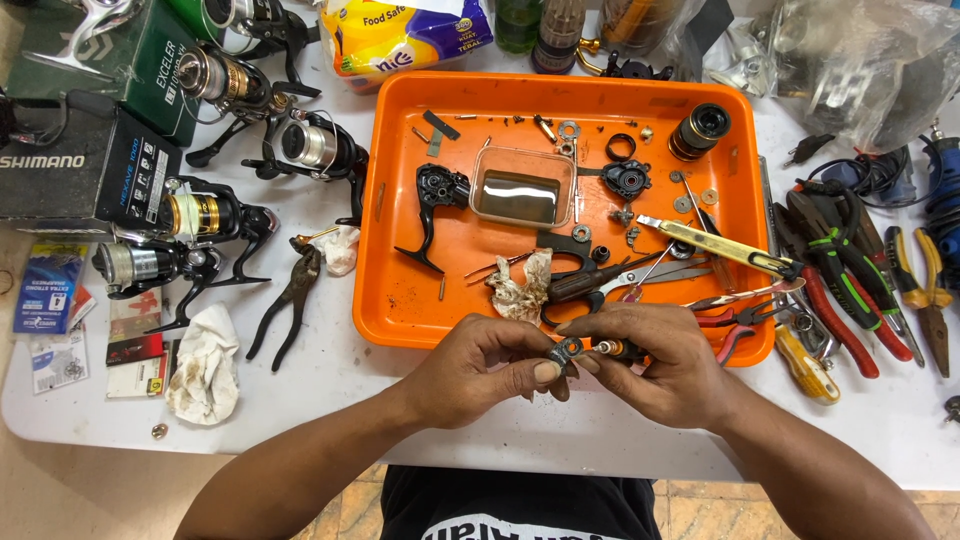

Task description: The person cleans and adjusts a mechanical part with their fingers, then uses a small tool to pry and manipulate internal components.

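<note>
Item: small round reel part (568, 349) held over the desk (600, 430) edge before the orange tray (400, 310), left hand (480, 365) grip clenched on it, right hand (665, 360) grasping orange-handled screwdriver (612, 348); step judged fastening, next needing steady tip alignment

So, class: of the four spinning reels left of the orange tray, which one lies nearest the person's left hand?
The lowest reel, silver-spooled, beside the white rag; the others sit farther up the table from the left hand.

green box (120, 55): top left corner, dark green with a reel picture
black box (85, 165): just below it, black with white stickers
yellow bag (405, 35): top middle, yellow, blue and white
blue packet (47, 288): left edge, flat
red cards (135, 345): beside it
</note>
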